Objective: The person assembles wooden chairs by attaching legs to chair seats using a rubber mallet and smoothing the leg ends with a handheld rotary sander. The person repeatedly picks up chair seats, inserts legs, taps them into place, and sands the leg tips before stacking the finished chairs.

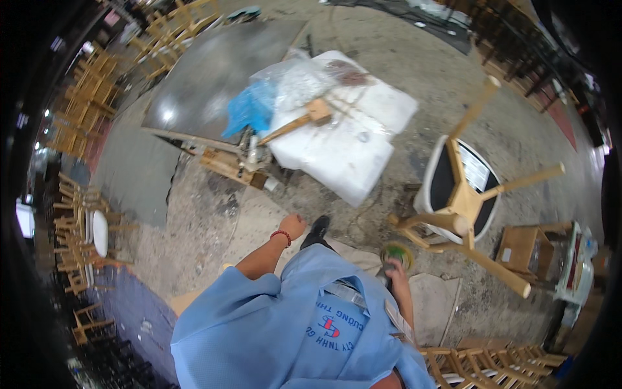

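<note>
My left hand, with a red bead bracelet at the wrist, hangs in front of my body with its fingers curled in; nothing shows in it. Low at my right side, my right hand is closed on the dark grip of a tool with a round yellow-green head; blur hides its exact kind. Beyond that hand, an upturned chair shows its wooden legs and the dark underside of a white seat. A wooden mallet lies on a white padded surface ahead of me, touched by neither hand.
Clear and blue plastic sheeting lies beside the mallet. A dark metal-topped table stands at the far left. Wooden chairs line the left side, and more chair frames sit at the lower right. A cardboard box stands at right.
</note>
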